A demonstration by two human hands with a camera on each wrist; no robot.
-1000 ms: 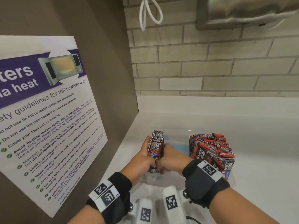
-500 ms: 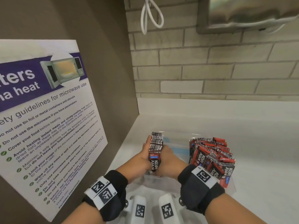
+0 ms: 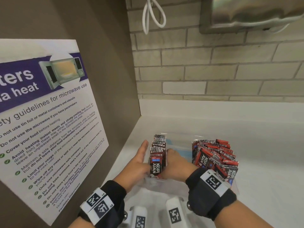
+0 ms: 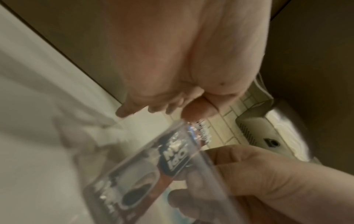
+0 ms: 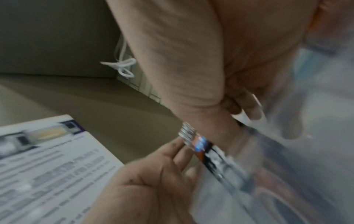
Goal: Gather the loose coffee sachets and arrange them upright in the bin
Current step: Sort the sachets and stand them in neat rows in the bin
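- white counter [image 3: 246, 145] with a low white upstand at the back, tucked into a corner
- pale brick wall [image 3: 213, 66] behind it, light grout
- flat brown-grey side panel [image 3: 107, 63] on the left with a microwave safety poster [image 3: 46, 120] stuck on it
- looped white cable [image 3: 153, 15] hanging up top
- steel wall-mounted unit [image 3: 250, 12] top right, cut off by the frame

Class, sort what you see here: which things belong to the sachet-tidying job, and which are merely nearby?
Job:
stack of sachets
right-hand sachets
clear bin
left hand
right hand

Nearby:
microwave poster
white cord
metal appliance
brick wall
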